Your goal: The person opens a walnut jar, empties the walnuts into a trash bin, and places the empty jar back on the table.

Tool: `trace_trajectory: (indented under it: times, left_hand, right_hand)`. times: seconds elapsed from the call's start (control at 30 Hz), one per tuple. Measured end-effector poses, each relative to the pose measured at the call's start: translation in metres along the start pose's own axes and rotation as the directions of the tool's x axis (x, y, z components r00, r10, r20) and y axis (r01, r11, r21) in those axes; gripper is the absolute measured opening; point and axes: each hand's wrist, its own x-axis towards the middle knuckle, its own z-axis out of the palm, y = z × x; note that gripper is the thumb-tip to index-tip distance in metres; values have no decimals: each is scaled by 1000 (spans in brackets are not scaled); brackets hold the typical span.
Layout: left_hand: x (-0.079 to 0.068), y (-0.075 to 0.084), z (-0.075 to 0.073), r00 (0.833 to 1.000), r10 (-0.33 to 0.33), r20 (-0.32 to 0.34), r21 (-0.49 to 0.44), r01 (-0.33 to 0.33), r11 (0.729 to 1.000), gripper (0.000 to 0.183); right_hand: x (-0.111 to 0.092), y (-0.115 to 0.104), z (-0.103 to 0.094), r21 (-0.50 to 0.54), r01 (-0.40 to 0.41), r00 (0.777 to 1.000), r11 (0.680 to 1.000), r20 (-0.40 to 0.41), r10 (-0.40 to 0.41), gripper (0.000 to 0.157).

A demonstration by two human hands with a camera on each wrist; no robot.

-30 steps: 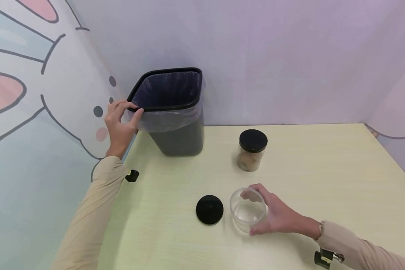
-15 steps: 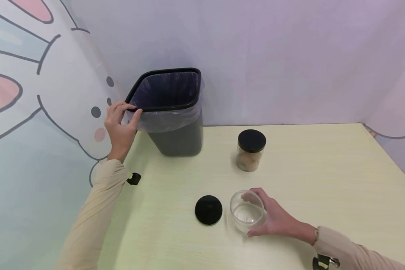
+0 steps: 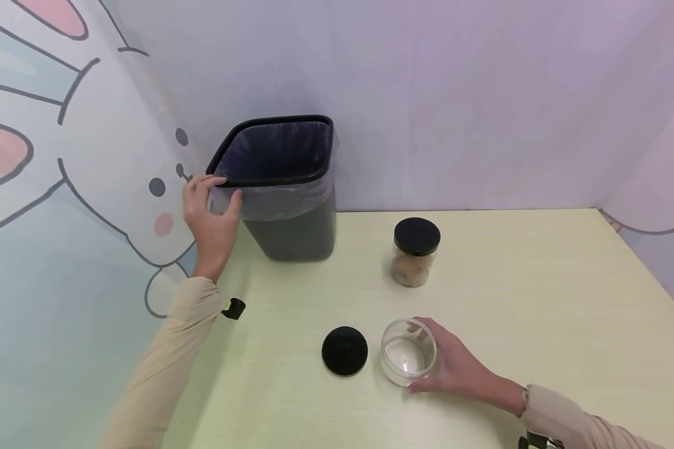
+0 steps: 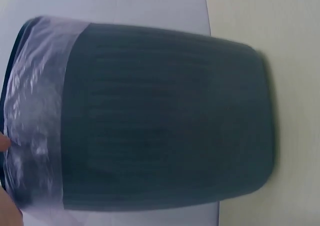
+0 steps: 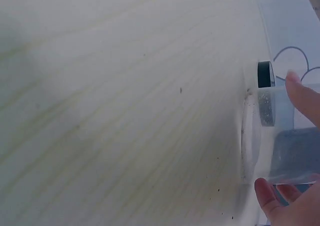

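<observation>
My left hand (image 3: 210,227) is at the near left corner of a dark grey trash bin (image 3: 297,238). Its fingertips are by the black rim, while the thumb stands apart in front of the clear liner (image 3: 278,201). In the left wrist view, only parts of that hand show beside the bin (image 4: 160,116). My right hand (image 3: 463,371) grips an open clear plastic jar (image 3: 395,373) from the right, thumb on the near side, fingers round the far side. Nothing shows inside the jar. Left of it, a round black lid (image 3: 344,351) lies flat on the table.
Farther back on the pale wooden table (image 3: 517,280) stands a clear jar (image 3: 415,252) with a black lid, holding brownish pieces. A pale wall (image 3: 472,106) rises behind the table, and a rabbit-printed wall (image 3: 90,218) closes off the left side.
The left thumb has come away from the bin's rim, and that hand has shifted slightly right and down. The right hand keeps its grip on the clear jar, which has barely moved.
</observation>
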Motion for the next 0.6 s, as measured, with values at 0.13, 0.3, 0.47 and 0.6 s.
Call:
trace_trajectory:
  times: [0.13,0.3,0.47,0.6]
  left_hand:
    - [-10,7,4,997,-71,41,24,70,997,33]
    - [-21,19,6,987,-123,101,44,120,992,37]
    - [-32,25,7,973,-109,205,42,102,994,42]
    - [-39,25,7,952,-104,287,42,96,994,43]
  right_hand:
    - [-3,-2,-4,15,-41,999,999,15,41,96]
    - [-4,-4,-16,120,-49,997,992,58,43,86]
    - [-1,-1,-31,185,-48,998,982,53,39,73]
    - [2,4,-41,175,-71,997,982,-4,73,65]
